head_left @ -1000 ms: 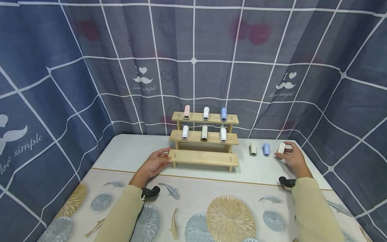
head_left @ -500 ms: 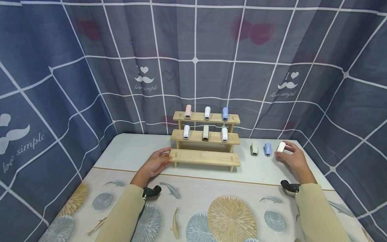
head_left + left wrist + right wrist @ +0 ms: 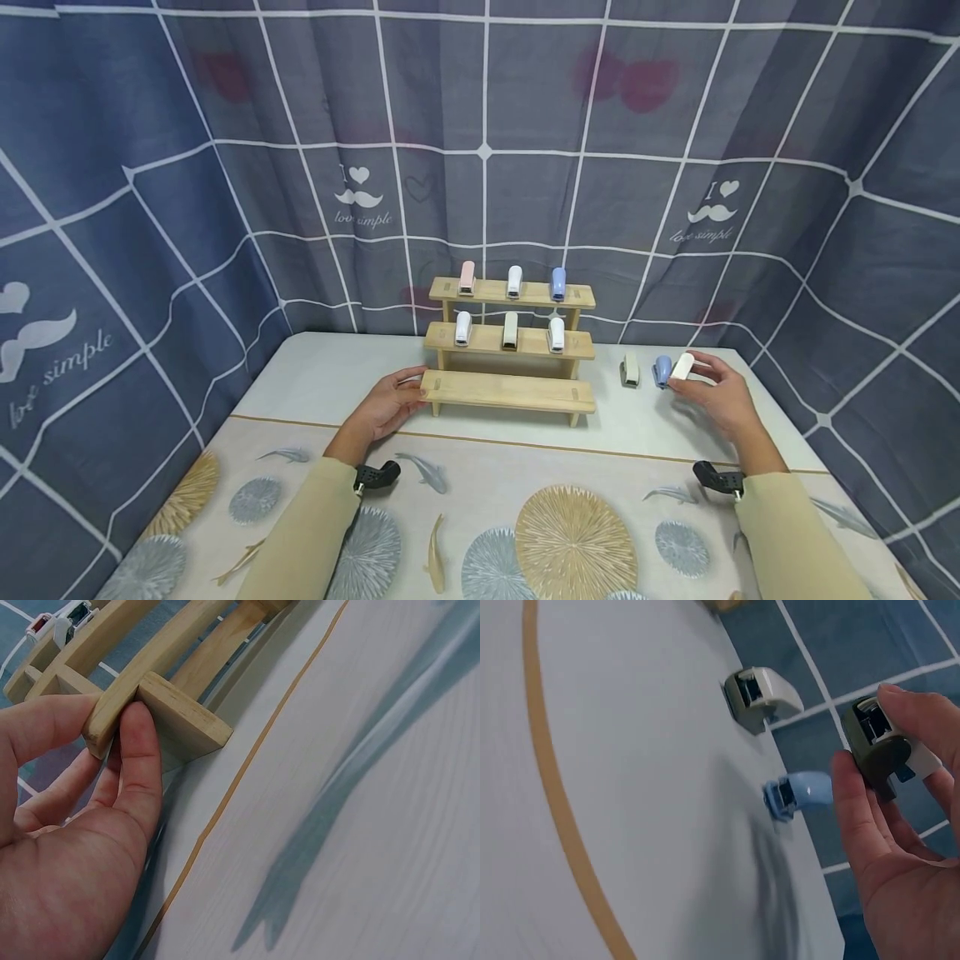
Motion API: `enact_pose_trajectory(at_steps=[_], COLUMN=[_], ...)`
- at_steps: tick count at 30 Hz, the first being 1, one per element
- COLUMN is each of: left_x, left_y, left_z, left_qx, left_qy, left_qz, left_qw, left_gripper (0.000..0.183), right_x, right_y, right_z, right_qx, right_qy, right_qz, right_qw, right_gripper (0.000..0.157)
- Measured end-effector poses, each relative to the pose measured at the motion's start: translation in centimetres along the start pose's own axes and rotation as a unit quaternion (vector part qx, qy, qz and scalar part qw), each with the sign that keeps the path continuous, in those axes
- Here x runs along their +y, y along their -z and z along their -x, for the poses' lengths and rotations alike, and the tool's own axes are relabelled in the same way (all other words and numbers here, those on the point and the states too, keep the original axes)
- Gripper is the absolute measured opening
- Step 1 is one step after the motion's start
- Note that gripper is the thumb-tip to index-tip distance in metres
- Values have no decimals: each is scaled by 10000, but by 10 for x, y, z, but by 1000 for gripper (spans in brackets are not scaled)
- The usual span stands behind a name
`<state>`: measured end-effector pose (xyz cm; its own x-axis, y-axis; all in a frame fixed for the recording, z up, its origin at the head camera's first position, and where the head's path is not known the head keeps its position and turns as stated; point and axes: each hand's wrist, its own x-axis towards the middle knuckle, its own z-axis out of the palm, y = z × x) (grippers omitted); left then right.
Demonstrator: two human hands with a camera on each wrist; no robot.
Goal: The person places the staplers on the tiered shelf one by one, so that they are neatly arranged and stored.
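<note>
My right hand [image 3: 722, 396] pinches a small stapler [image 3: 881, 746] between thumb and fingers; it has a cream top and a dark olive base. In the right wrist view it is raised off the white surface. Beside it on that surface stand a blue stapler [image 3: 662, 371] and another cream-topped stapler [image 3: 630, 371]. My left hand [image 3: 390, 404] grips the left end of the lowest board of a three-tier wooden display stand [image 3: 506, 390]. In the left wrist view, thumb and fingertips hold that board end from above and below.
On the top tier are a pink stapler [image 3: 467, 277], a white stapler [image 3: 514, 281] and a blue stapler [image 3: 558, 283]. The middle tier bears two white staplers and a cream stapler [image 3: 510, 330]. A gridded curtain [image 3: 525, 200] encloses the back and sides. A patterned cloth [image 3: 412, 533] covers the front.
My right hand has lifted the cream-topped stapler and moved it left, close to the blue one. My left hand stays at the stand.
</note>
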<state>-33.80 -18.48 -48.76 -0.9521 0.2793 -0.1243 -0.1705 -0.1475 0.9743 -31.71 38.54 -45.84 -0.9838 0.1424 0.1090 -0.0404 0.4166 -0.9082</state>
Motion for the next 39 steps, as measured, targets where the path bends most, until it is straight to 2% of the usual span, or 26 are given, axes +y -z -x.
enact_pose_trajectory(at_steps=[6,18,25,30,34,39], left_x=[0,-2,-3,-3,-2,-1], left_y=[0,1,1,1,0,-1], left_z=[0,-2,-2,-1,-1,-2], left_qx=[-22,9,89,112,117,137], left_qy=[21,23,6,19,26,31], left_qz=[19,87,134,76,68,75], left_qw=[10000,10000,9999,9999,9999,9999], left_gripper=[68,69,68,68,68,68], right_x=[-10,-24,-33,-39,-45,-49], right_y=[-6,-26,-36,-46,-54,-64], right_z=[10,27,35,42,46,52], right_qx=[-28,-231,-483,-550,-649,-768], right_qy=[158,156,288,306,357,362], right_qz=[-152,-356,-915,-809,-983,-1072], right_qw=[9998,9990,9942,9947,9924,9906], right_gripper=[74,78,79,74,71,75])
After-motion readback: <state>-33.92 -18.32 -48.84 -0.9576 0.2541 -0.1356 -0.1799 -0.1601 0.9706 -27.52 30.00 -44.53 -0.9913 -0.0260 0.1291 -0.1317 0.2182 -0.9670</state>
